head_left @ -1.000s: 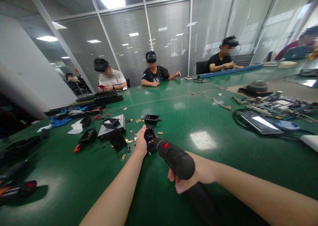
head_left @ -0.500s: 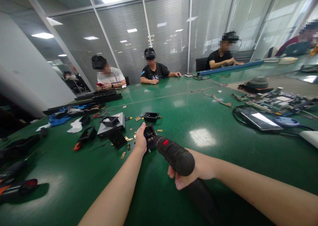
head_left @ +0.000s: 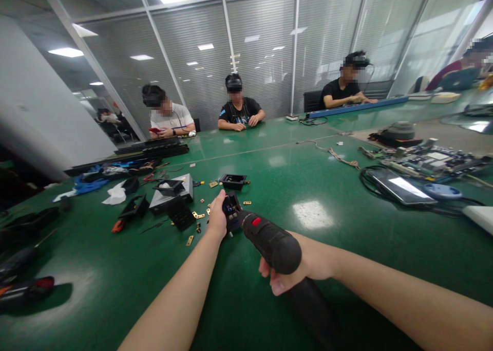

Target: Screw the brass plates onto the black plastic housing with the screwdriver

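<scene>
Gripping a black electric screwdriver (head_left: 269,240), right hand (head_left: 304,269) is closed round the handle low in the head view, fingers curled under it. Red switch faces up on the barrel. Tool's long axis runs from the right hand forward and to the left, nose ending at a small black plastic housing (head_left: 232,210). Bit itself is hidden behind the barrel, so can't confirm it's seated in a screw.

Left hand (head_left: 217,217) is clamped on the left side of that housing, thumb and fingers wrapped on it, pinning it to the green table (head_left: 316,186). Housing sits just ahead of the tool nose and touching the left hand, so left hand is the nearer one; right hand is a tool-length back. Small terminals show inside the housing, detail too fine to read.

Just beyond: loose brass contact pieces (head_left: 198,215) scattered round the housing, another open black housing (head_left: 233,181), a grey box (head_left: 171,193) with black parts on it, white tissue (head_left: 114,194) further left.

Right side, well apart: tablet (head_left: 402,186) with cables, circuit boards (head_left: 427,161).

Far edge: three other people seated at the table, hands on their own work, glass partition behind them.
</scene>
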{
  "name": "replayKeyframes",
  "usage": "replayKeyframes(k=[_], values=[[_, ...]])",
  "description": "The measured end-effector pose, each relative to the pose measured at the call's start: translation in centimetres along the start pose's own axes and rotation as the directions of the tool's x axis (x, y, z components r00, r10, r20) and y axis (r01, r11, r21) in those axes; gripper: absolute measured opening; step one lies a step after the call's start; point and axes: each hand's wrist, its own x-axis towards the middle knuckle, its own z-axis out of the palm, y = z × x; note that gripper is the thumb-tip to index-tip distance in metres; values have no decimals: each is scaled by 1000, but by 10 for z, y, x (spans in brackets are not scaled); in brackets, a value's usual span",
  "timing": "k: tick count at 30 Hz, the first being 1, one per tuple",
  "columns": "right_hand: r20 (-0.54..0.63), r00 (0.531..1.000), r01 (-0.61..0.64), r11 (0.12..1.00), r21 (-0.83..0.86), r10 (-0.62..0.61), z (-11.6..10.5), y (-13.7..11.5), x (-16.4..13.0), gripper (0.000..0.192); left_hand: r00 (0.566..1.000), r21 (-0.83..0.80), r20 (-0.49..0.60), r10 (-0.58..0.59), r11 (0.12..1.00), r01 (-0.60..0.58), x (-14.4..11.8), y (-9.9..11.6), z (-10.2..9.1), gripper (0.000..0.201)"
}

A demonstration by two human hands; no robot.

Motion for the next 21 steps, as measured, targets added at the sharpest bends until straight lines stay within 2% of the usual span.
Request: replayKeyframes(k=[14,21], values=[[1,1000,10,1000,26,-10,1,-3,-1,57,999,-27,-26,-20,999,19,2,-2,0,72],[-2,1000,-7,1000,13,7,0,-4,-2,62,1000,-36,-25,-11,999,10,2,-3,1,68]])
